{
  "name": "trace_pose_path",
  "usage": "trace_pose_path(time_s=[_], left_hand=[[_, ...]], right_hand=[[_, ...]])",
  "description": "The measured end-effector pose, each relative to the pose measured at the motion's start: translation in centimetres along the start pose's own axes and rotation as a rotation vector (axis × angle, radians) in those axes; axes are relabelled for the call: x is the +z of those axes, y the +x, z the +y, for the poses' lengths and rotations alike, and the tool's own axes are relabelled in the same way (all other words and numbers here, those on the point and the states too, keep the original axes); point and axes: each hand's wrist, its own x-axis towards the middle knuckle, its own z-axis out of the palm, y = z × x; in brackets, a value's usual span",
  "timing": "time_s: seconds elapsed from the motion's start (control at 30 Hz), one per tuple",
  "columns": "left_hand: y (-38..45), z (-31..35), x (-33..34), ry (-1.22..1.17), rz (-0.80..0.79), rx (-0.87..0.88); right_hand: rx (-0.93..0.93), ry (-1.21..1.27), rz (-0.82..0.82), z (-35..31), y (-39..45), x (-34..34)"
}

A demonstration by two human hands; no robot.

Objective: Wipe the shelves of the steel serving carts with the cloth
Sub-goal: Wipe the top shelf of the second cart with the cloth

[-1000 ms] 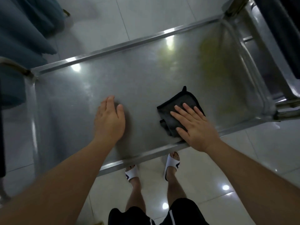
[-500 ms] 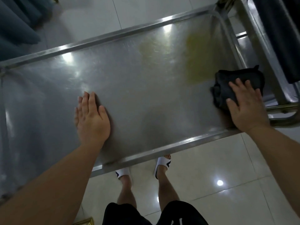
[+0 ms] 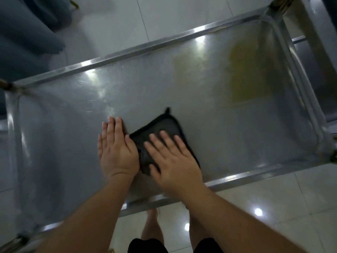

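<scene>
Head view: the black cloth (image 3: 160, 132) sits at the middle of the frame on the steel shelf (image 3: 228, 136), flattened under the right hand (image 3: 173, 157), whose fingers (image 3: 165, 138) lie straight and spread across it, pressing rather than gripping. Half a second ago that cloth was way over at the right end of the shelf; now it has swept back to centre and stops right against the thumb of the left hand (image 3: 116, 152). That left hand lies flat on the bare steel, fingers straight and close together, bracing just beside the cloth. So that looks like one full pass across the near strip, right end to middle. A yellowish patch (image 3: 248, 77) shows in the upper right of the frame, on the far part of the shelf, well apart from the cloth; whether it is a stain or a reflection, I cannot tell. Around the cart, pale floor tiles (image 3: 273, 198).
</scene>
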Motion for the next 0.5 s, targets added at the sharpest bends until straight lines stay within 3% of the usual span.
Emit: trace_pose_path(time_s=[0.1, 0.17, 0.27, 0.4, 0.5], left_hand=[[0.0, 0.0, 0.0, -0.013, -0.008, -0.005], [0.0, 0.1, 0.1, 0.001, -0.022, 0.003], [0.1, 0.0, 0.1, 0.02, -0.042, 0.014], [0.2, -0.1, 0.0, 0.024, -0.041, 0.015], [0.2, -0.1, 0.0, 0.027, -0.042, 0.012]], right_hand=[[-0.271, -0.086, -0.121, 2.8, 3.6, -1.1], [-0.263, -0.111, -0.115, 6.9, 5.2, -2.8], [-0.083, -0.135, -0.017, 13.6, 6.2, -5.8], [0.143, -0.156, -0.035, 22.7, 5.5, -10.1], [0.494, -0.103, 0.115, 27.9, 4.5, -11.8]])
